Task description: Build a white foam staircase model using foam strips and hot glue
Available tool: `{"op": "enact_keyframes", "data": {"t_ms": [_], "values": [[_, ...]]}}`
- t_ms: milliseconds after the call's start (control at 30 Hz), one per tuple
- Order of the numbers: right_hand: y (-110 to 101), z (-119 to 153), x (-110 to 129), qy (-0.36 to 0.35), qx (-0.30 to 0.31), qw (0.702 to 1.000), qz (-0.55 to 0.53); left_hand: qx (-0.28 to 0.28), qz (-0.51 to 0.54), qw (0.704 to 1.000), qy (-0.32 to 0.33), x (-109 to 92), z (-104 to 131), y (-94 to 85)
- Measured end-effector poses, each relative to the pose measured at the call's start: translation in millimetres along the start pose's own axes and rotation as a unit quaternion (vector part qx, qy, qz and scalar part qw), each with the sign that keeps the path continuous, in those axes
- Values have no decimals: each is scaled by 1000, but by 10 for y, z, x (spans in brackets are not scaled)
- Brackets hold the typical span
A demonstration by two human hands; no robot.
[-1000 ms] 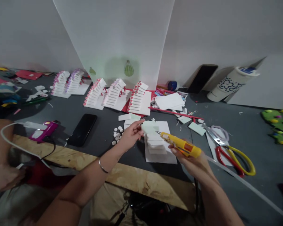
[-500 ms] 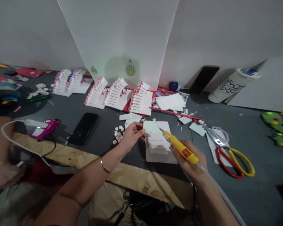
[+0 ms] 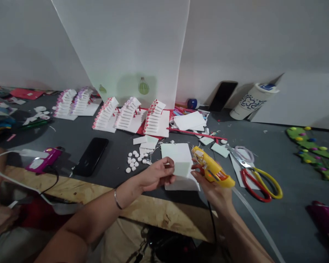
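I have the small pale card (image 3: pixel 182 169) pinched between thumb and fingers of my left hand (image 3: pixel 157 173), just right of them and above the white sheet (image 3: pixel 178 150). It has come nearer me, and the yellow glue gun (image 3: pixel 214 168), gripped in my right hand (image 3: pixel 215 190), has tipped its nozzle away from the card's edge; I judge this to be positioning, not gluing. White discs (image 3: pixel 133 160) lie beyond my left hand, scissors (image 3: pixel 246 164) right of my right.
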State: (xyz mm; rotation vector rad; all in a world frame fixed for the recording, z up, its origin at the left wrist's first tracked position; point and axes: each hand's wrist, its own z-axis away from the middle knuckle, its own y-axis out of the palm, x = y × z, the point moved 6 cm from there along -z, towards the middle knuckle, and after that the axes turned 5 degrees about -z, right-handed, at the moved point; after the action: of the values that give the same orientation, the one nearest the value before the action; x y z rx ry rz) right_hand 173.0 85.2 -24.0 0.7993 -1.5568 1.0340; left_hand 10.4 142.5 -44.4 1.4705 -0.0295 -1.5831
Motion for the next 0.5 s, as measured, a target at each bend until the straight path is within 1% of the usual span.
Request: {"op": "enact_keyframes", "data": {"t_ms": [67,133,233,300,400,467,500], "values": [[68,18,9,18,23,999,-29,32,-22,999,-21,77,14,97],[133,38,9,40,46,997,-57,46,-29,998,-21,126,18,144],[218,71,7,59,79,992,-81,43,-18,999,2,163,8,139],[247,87,8,56,88,992,-75,37,-8,999,11,184,-1,118],[263,91,11,54,94,991,-73,47,9,999,-2,206,-4,124],[260,70,25,48,99,991,-77,52,3,999,-7,171,5,133],[248,51,35,39,96,992,-70,45,-15,999,-3,133,10,123]]}}
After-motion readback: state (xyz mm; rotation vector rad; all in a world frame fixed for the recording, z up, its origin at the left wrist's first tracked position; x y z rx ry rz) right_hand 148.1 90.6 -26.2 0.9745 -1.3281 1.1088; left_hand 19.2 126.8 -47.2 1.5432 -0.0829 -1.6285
